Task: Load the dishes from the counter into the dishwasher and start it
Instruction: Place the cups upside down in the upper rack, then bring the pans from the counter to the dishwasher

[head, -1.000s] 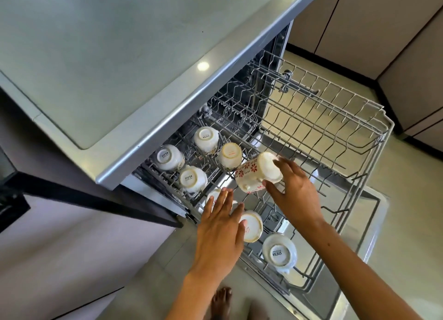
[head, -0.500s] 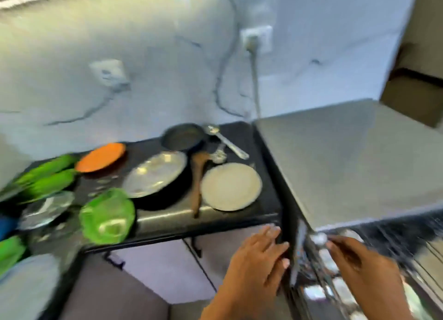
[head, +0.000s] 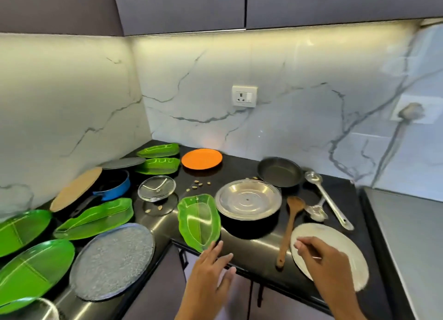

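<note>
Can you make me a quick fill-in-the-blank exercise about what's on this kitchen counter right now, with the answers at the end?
1. The round plate by the back wall is ____ in colour.
2. The right hand reaches over the ____ plate at the counter's front edge.
3. The spoon between the steel plate and the ladle is made of ____.
4. The left hand is nearest the ____ leaf-shaped dish.

Answers: orange; white; wood; green

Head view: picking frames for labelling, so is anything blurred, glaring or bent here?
Head view: both hands, left hand and right hand, are motion-smeared; the under-cabinet light washes out the wall top; the wide lens bows the counter edges; the dishes stay fairly sharp.
</note>
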{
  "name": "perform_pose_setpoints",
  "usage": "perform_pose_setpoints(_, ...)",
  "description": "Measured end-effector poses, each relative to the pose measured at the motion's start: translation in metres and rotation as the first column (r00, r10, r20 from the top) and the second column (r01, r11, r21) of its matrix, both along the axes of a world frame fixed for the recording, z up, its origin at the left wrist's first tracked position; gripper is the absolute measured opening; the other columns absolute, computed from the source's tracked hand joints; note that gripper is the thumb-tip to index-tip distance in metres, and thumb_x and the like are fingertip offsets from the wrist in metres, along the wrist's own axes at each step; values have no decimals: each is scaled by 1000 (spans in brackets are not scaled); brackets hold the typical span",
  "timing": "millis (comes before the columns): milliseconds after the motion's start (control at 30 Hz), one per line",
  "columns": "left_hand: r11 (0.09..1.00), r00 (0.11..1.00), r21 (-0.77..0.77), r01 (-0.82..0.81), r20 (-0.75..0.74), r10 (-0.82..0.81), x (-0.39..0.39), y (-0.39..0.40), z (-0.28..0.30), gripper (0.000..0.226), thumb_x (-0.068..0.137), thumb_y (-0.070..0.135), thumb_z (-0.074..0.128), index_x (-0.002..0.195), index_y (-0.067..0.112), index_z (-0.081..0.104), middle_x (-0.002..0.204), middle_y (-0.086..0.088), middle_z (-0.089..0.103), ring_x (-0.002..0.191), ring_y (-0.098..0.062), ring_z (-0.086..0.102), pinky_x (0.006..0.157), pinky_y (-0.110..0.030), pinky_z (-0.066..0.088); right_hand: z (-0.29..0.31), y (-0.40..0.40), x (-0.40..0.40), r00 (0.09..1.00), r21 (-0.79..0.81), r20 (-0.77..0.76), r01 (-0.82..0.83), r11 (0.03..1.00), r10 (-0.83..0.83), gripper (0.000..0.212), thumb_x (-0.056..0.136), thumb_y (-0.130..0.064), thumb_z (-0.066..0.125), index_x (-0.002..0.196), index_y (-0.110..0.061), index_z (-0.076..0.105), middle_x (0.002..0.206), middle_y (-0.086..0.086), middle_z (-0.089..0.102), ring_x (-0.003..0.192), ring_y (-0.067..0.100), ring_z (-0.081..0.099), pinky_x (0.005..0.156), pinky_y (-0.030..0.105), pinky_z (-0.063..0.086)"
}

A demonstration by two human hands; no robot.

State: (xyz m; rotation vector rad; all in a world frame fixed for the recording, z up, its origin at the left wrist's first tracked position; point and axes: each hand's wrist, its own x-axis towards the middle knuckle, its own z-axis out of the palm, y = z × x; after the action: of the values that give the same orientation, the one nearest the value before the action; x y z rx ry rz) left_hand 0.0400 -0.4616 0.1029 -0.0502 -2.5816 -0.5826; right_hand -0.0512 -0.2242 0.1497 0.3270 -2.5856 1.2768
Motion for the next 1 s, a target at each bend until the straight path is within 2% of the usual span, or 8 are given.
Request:
perform_pose_setpoints(100,999,995,19,-41,88,39,-36,-27,-7,55,89,55,33,109,20,70,133,-1,54,127,-19,47,102,-29,32,-12,-31,-28,1000,53,19,1,999,-2,6,80,-25,71,82,-31,69,71,-17,68,65,-1,62,61,10,44)
perform_pose_setpoints(233,1000,996,-15,-16,85,17,-104,-56,-14,43,87,42,41,103,17,71,123,-9,62,118,-28,55,98,-40,37,-30,-67,-74,998,59,31,54,997,-55,6,81,-26,70,85,-31,69,74,-16,69,65,0,63,64,26,53)
perform_pose_setpoints(467,960,960,-126,252,158,-231,-204,-44,-23,44,82,42,44,105,14,69,119,-11,63,114,-28,58,94,-43,46,-46,-90,-131,979,86,51,190,978,-195,9,83,-26,67,90,-23,72,77,-10,70,70,5,63,65,30,53)
perform_pose_setpoints(533,928,931,-150,342,185,-313,-223,-31,-29,42,76,43,60,107,15,67,118,-9,64,113,-27,58,94,-41,46,-47,-90,-140,970,102,66,228,968,-235,9,83,-27,66,90,-24,71,78,-11,69,71,5,62,66,32,54)
perform_pose_setpoints(633,885,890,-183,429,257,-378,-246,-8,-34,59,63,44,81,112,16,64,119,-7,64,113,-25,59,94,-39,46,-47,-85,-151,958,106,75,267,958,-276,8,84,-24,66,90,-24,71,79,-10,70,71,5,62,66,26,52)
perform_pose_setpoints(767,849,856,-186,494,274,-438,-269,20,-29,58,70,38,77,121,17,58,131,-10,55,124,-25,49,105,-39,35,-49,-72,-169,945,131,70,309,942,-320,7,84,-20,66,89,-20,72,79,-6,70,70,7,62,63,20,49)
perform_pose_setpoints(867,808,844,-269,523,291,-450,-284,37,-31,61,54,25,86,110,17,66,127,-9,59,119,-24,54,101,-36,40,-52,-60,-185,943,144,72,312,939,-324,8,85,-19,65,89,-18,72,79,-4,70,71,8,62,64,24,52)
perform_pose_setpoints(1000,822,851,-245,514,264,-453,-295,35,-38,56,48,10,85,100,21,71,127,-8,59,118,-24,55,98,-37,43,-53,-51,-207,948,161,80,293,942,-309,8,85,-20,65,89,-18,72,79,-3,70,70,8,60,65,21,49)
